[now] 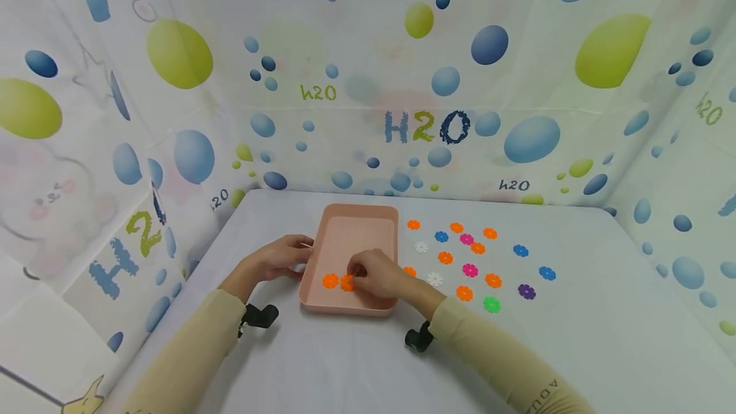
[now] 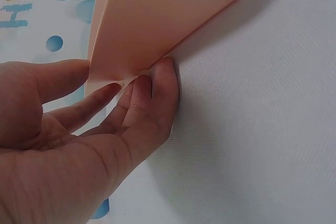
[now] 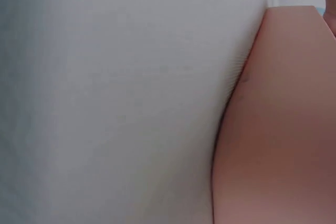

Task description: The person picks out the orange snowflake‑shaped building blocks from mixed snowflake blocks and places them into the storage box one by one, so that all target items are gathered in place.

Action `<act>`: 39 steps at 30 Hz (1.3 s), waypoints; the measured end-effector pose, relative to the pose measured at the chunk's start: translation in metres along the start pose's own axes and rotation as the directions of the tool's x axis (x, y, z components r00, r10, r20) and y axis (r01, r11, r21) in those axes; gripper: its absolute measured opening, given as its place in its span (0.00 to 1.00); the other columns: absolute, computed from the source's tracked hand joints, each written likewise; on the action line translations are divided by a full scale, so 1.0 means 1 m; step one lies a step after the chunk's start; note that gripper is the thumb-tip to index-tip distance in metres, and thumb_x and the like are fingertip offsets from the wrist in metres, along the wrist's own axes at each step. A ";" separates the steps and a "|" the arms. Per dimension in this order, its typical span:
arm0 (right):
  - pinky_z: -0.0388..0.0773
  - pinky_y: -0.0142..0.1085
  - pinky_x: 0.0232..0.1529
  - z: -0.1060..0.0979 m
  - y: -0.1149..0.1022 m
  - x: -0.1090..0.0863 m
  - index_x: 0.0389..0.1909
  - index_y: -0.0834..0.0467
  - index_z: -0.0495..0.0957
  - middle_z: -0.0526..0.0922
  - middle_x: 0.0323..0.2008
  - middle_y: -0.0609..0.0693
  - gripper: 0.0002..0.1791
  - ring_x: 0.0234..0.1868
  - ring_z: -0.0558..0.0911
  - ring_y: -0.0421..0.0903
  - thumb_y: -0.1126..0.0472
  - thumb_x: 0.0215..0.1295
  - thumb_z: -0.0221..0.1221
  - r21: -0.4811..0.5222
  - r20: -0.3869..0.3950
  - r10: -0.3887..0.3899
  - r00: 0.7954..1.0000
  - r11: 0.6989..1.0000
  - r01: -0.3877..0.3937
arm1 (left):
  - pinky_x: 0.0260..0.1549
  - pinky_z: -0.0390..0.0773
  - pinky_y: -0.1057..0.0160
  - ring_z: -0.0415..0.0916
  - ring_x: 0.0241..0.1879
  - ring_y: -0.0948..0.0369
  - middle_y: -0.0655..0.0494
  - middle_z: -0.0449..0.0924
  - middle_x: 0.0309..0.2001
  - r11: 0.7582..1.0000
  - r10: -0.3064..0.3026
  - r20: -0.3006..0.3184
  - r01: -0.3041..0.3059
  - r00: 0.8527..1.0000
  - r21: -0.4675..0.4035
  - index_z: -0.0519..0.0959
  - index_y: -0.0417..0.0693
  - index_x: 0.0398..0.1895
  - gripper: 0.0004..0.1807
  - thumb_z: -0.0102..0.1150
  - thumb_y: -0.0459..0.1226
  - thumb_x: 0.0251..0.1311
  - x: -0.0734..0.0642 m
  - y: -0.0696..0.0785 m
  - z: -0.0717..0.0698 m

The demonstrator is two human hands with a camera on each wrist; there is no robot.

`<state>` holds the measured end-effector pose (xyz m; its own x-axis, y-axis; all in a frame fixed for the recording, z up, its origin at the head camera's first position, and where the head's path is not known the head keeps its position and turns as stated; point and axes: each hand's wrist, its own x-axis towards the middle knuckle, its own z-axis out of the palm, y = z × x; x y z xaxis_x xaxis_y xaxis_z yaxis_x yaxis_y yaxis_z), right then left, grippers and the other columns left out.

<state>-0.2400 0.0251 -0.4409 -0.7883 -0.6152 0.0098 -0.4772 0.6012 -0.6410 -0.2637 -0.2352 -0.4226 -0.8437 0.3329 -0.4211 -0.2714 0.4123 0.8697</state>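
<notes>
A shallow pink tray (image 1: pixel 368 229) lies on the white table. My left hand (image 1: pixel 284 257) holds its left side; in the left wrist view the thumb (image 2: pixel 68 80) meets the rim and the other fingers rest at the wall's lower edge. Over the tray's near part, my right hand (image 1: pixel 376 273) pinches an orange flower-shaped piece (image 1: pixel 347 283) between thumb and fingertips, partly covering it. Just left of that, another orange flower piece (image 1: pixel 330 281) lies flat in the tray. The right wrist view shows only the tray's outer wall (image 3: pixel 278 129) and the tablecloth, with the right hand out of sight.
Right of the tray several flower pieces lie scattered: orange (image 1: pixel 445 258), blue (image 1: pixel 521 250), pink (image 1: pixel 470 270), white (image 1: pixel 434 279), purple (image 1: pixel 526 291) and green (image 1: pixel 491 304). One orange piece (image 1: pixel 409 271) is close to the tray's right wall. Patterned curtains (image 1: pixel 356 145) enclose the table.
</notes>
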 end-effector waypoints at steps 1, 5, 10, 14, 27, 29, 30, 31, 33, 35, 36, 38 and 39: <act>0.78 0.29 0.45 0.000 0.001 0.000 0.41 0.57 0.84 0.82 0.34 0.42 0.04 0.38 0.77 0.41 0.66 0.67 0.66 -0.009 0.000 0.001 1.000 1.000 -0.001 | 0.58 0.79 0.43 0.70 0.59 0.45 0.32 0.60 0.72 1.000 0.001 0.001 -0.001 1.000 0.000 0.59 0.32 0.74 0.28 0.50 0.36 0.76 0.000 0.000 0.000; 0.78 0.29 0.45 0.001 0.001 -0.002 0.42 0.57 0.83 0.82 0.34 0.43 0.05 0.39 0.77 0.41 0.65 0.67 0.66 -0.020 0.004 0.007 1.000 1.000 -0.007 | 0.59 0.78 0.43 0.70 0.59 0.45 0.32 0.60 0.71 1.000 -0.003 -0.002 0.003 1.000 -0.003 0.59 0.32 0.74 0.28 0.50 0.35 0.77 0.001 0.000 0.000; 0.78 0.29 0.43 0.000 0.000 -0.002 0.43 0.58 0.83 0.81 0.34 0.44 0.07 0.38 0.77 0.42 0.64 0.67 0.67 -0.054 -0.006 -0.003 1.000 0.999 0.002 | 0.60 0.77 0.41 0.70 0.60 0.45 0.32 0.63 0.70 1.000 0.006 0.008 -0.006 1.000 -0.007 0.59 0.31 0.73 0.27 0.48 0.35 0.77 0.002 -0.001 0.001; 0.78 0.28 0.43 -0.002 -0.002 -0.004 0.48 0.61 0.82 0.80 0.36 0.46 0.10 0.39 0.76 0.42 0.64 0.68 0.66 -0.095 -0.019 -0.018 1.000 0.995 0.016 | 0.59 0.78 0.42 0.70 0.59 0.45 0.32 0.64 0.70 1.000 0.001 0.004 -0.001 1.000 -0.007 0.59 0.32 0.73 0.27 0.48 0.35 0.77 0.002 -0.002 0.001; 0.80 0.36 0.46 -0.039 0.004 -0.035 0.53 0.62 0.80 0.81 0.45 0.52 0.15 0.46 0.78 0.48 0.62 0.68 0.65 -0.053 -0.064 -0.014 0.998 0.999 0.011 | 0.59 0.77 0.41 0.70 0.58 0.46 0.36 0.72 0.63 1.000 0.000 0.008 0.000 1.000 -0.003 0.59 0.31 0.73 0.27 0.47 0.36 0.78 0.003 0.000 0.000; 0.80 0.36 0.45 -0.045 0.009 -0.041 0.52 0.62 0.80 0.82 0.44 0.53 0.15 0.46 0.78 0.47 0.62 0.67 0.66 -0.055 -0.079 -0.023 0.997 0.998 0.019 | 0.60 0.77 0.40 0.70 0.59 0.45 0.35 0.71 0.64 1.000 0.004 0.015 -0.004 1.000 0.000 0.58 0.30 0.73 0.27 0.47 0.36 0.78 0.002 0.000 0.000; 0.80 0.36 0.45 -0.049 0.011 -0.045 0.52 0.63 0.81 0.82 0.44 0.53 0.15 0.45 0.78 0.47 0.62 0.67 0.66 -0.056 -0.087 -0.025 0.996 0.998 0.021 | 0.60 0.77 0.40 0.70 0.59 0.45 0.35 0.70 0.64 1.000 0.001 0.012 -0.001 1.000 -0.001 0.59 0.30 0.73 0.27 0.47 0.36 0.78 0.002 0.000 0.001; 0.81 0.36 0.44 -0.052 0.013 -0.049 0.51 0.63 0.81 0.82 0.44 0.53 0.15 0.45 0.78 0.47 0.63 0.67 0.66 -0.058 -0.095 -0.033 0.995 0.998 0.028 | 0.60 0.77 0.40 0.69 0.59 0.45 0.35 0.70 0.64 1.000 -0.002 0.008 0.002 1.000 -0.003 0.59 0.30 0.73 0.27 0.47 0.36 0.78 0.002 0.000 0.001; 0.81 0.37 0.44 -0.060 0.017 -0.057 0.51 0.63 0.81 0.83 0.44 0.53 0.14 0.44 0.79 0.47 0.64 0.67 0.67 -0.062 -0.112 -0.046 0.993 0.997 0.039 | 0.60 0.76 0.40 0.69 0.60 0.45 0.34 0.70 0.65 1.000 -0.004 0.005 0.004 1.000 -0.001 0.58 0.31 0.73 0.27 0.47 0.36 0.78 0.002 0.000 0.001; 0.82 0.39 0.45 -0.068 0.022 -0.065 0.51 0.64 0.81 0.83 0.44 0.54 0.14 0.44 0.79 0.48 0.64 0.67 0.66 -0.067 -0.129 -0.055 0.990 0.997 0.046 | 0.60 0.76 0.39 0.70 0.59 0.45 0.35 0.70 0.65 1.000 -0.007 -0.001 0.007 1.000 -0.001 0.59 0.31 0.73 0.27 0.48 0.36 0.78 0.002 0.001 0.002; 0.82 0.41 0.46 -0.072 0.024 -0.069 0.51 0.64 0.81 0.83 0.45 0.55 0.14 0.44 0.79 0.48 0.64 0.67 0.66 -0.063 -0.135 -0.049 0.990 0.997 0.041 | 0.60 0.76 0.40 0.70 0.59 0.45 0.35 0.69 0.65 1.000 -0.006 0.000 0.006 1.000 0.003 0.58 0.31 0.73 0.27 0.47 0.36 0.78 0.001 0.001 0.002; 0.82 0.43 0.47 -0.080 0.029 -0.077 0.51 0.63 0.81 0.83 0.46 0.55 0.14 0.45 0.79 0.49 0.63 0.67 0.66 -0.060 -0.149 -0.026 0.989 0.998 0.017 | 0.60 0.76 0.40 0.71 0.59 0.45 0.34 0.69 0.66 1.000 -0.005 0.002 0.005 1.000 0.009 0.58 0.31 0.74 0.28 0.47 0.36 0.78 0.001 0.001 0.002; 0.82 0.45 0.48 -0.084 0.032 -0.081 0.51 0.63 0.81 0.83 0.46 0.55 0.14 0.45 0.79 0.50 0.63 0.67 0.66 -0.063 -0.156 -0.016 0.988 0.998 0.006 | 0.60 0.76 0.40 0.71 0.59 0.45 0.34 0.69 0.66 1.000 -0.008 -0.003 0.008 1.000 0.008 0.58 0.31 0.74 0.27 0.47 0.36 0.78 0.001 0.002 0.002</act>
<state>-0.2244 0.1368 -0.3977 -0.8316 -0.5374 0.1399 -0.5055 0.6281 -0.5916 -0.2646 -0.2323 -0.4221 -0.8428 0.3276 -0.4269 -0.2740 0.4215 0.8644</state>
